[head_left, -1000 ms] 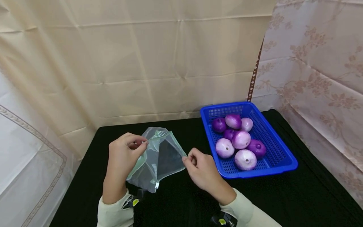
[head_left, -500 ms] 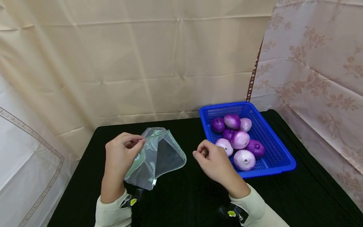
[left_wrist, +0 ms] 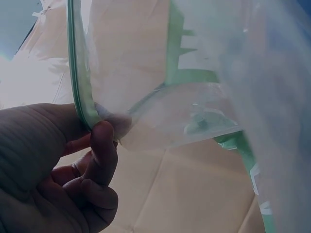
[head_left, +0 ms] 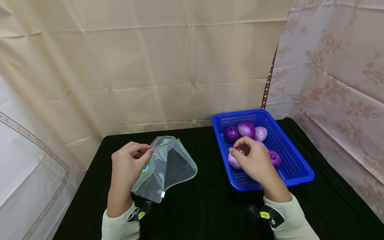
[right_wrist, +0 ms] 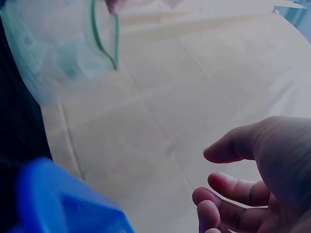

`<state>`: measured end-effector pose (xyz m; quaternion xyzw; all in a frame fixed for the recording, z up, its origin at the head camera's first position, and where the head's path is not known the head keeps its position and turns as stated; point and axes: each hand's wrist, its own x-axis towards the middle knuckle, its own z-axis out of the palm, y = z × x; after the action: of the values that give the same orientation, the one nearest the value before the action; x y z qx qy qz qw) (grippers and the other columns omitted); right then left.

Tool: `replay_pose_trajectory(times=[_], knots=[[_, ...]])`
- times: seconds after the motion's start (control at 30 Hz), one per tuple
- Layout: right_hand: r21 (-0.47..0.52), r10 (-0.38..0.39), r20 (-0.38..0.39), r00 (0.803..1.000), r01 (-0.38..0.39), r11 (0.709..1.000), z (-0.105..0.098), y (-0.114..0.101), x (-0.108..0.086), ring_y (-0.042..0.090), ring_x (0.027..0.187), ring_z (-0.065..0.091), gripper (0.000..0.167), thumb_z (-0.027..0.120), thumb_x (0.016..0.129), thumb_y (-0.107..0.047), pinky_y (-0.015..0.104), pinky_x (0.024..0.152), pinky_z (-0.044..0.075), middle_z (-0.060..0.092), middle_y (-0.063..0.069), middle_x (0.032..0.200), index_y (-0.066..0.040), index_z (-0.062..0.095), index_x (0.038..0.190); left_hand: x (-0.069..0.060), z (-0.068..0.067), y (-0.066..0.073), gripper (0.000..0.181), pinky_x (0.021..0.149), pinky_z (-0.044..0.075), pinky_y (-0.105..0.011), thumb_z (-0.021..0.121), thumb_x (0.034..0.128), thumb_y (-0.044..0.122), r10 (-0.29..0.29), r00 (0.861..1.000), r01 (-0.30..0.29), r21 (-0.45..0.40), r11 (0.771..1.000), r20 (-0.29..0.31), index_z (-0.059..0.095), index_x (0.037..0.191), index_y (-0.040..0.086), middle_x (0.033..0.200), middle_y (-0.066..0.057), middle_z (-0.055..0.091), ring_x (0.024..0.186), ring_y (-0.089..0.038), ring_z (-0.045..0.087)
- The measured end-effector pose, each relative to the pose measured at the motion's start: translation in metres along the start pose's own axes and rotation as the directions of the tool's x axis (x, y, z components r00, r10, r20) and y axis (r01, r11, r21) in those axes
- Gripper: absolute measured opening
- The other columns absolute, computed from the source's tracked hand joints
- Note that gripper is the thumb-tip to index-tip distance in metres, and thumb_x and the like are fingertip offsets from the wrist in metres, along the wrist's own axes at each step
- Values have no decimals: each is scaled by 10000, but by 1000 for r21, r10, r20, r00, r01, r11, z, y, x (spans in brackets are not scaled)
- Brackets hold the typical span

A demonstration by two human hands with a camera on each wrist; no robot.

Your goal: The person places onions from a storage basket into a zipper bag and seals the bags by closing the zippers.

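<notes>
A clear zip bag with green edging (head_left: 178, 166) hangs with its mouth spread apart, a white slider at its lower corner. My left hand (head_left: 129, 165) pinches the bag's rim between thumb and forefinger; the left wrist view shows the pinched green zip strip (left_wrist: 75, 63). Over the blue basket (head_left: 300, 166) hovers my right hand (head_left: 255, 160), fingers loosely bent and thumb apart from them, nothing held. Beneath and behind it lie several purple onions (head_left: 246, 129), some partly hidden by the hand. In the right wrist view the right hand's fingers (right_wrist: 238, 189) hold nothing.
A black cloth covers the table (head_left: 198, 213). Behind it hangs a beige curtain (head_left: 180, 73), with a floral cloth (head_left: 339, 83) at the right and a white cloth (head_left: 27, 173) at the left.
My right hand has let go of the bag's edge and moved right, over the basket of onions. The left hand stays in place, still pinching the bag.
</notes>
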<state>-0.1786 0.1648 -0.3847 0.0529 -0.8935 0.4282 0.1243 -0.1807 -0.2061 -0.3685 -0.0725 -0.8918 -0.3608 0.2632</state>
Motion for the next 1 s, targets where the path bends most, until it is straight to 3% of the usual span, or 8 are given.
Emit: replay_pose_trajectory(times=[0.17,0.33,0.63,0.8,1.0], knots=[[-33,22,-78,997,-24,999,-23,15,5,198,833,655,200,773,931,-314,280,655,504,731,66,937,-151,692,1013,1,0,0,55,587,496,-148,806,913,177,10,1000,-10,-1,1000,-4,818,886,130,846,32,677,707,-109,633],[-29,74,-99,992,-77,997,-45,33,9,223,955,640,360,773,932,-386,265,726,477,729,122,1095,-107,700,1148,1,0,0,42,586,498,-153,805,914,170,21,1000,-21,-5,1000,-5,816,882,144,841,37,673,708,-106,632],[19,187,-22,982,-187,982,-62,63,17,432,1298,534,610,773,922,-450,473,944,451,617,223,1394,-84,617,1383,0,1,-2,44,594,516,-168,804,915,173,10,1000,-10,-9,1000,4,817,886,143,846,32,673,713,-109,637],[53,195,15,981,-196,979,-61,75,22,497,1350,488,642,786,925,-384,636,1061,415,572,273,1439,-29,579,1418,0,-1,-3,49,585,512,-182,799,918,160,-4,1000,4,-9,1000,5,814,872,170,843,45,666,707,-103,635],[17,204,84,975,-206,978,-61,88,24,556,1344,472,697,782,932,-328,663,1065,411,533,318,1463,26,507,1466,1,0,-2,59,581,519,-199,807,905,138,1,1000,-1,-24,1000,21,813,875,187,845,48,668,700,-95,639]])
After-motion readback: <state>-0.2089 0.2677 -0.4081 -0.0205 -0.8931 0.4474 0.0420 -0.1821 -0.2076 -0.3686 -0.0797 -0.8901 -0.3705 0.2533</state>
